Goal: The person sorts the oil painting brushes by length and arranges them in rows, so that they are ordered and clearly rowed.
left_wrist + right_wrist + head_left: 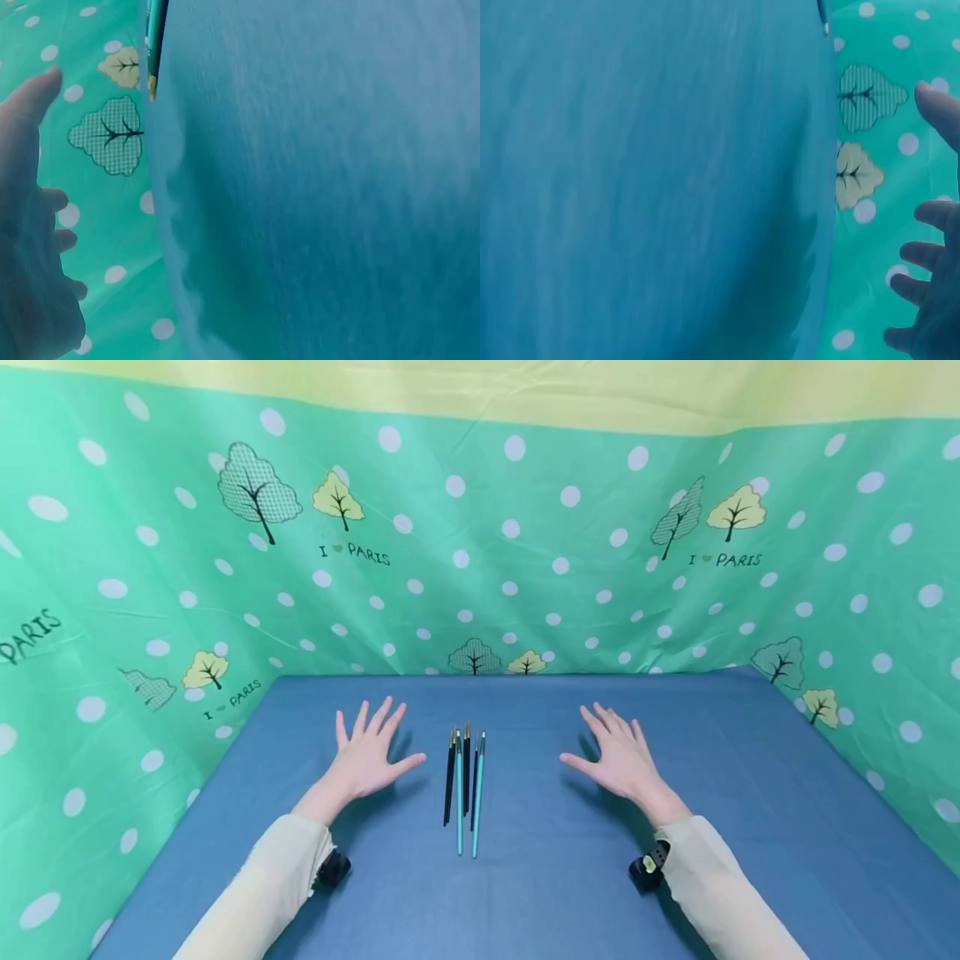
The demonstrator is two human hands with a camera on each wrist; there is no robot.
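Note:
Several thin paintbrushes lie side by side on the blue table, bristles toward the back; some handles are black, like the black paintbrush, and two are teal, like the teal paintbrush. To their left, my left hand hovers over the table with fingers spread and nothing held. My right hand is held the same way, farther off on the right side, also holding nothing. In the left wrist view, a paintbrush tip shows near the top, away from the thumb. Only a sliver of brush appears in the right wrist view.
A blue cloth covers the table. Behind it and at both sides hangs a green curtain with white dots and printed trees. Small black cameras, a left one and a right one, sit at the wrists below the pale sleeves.

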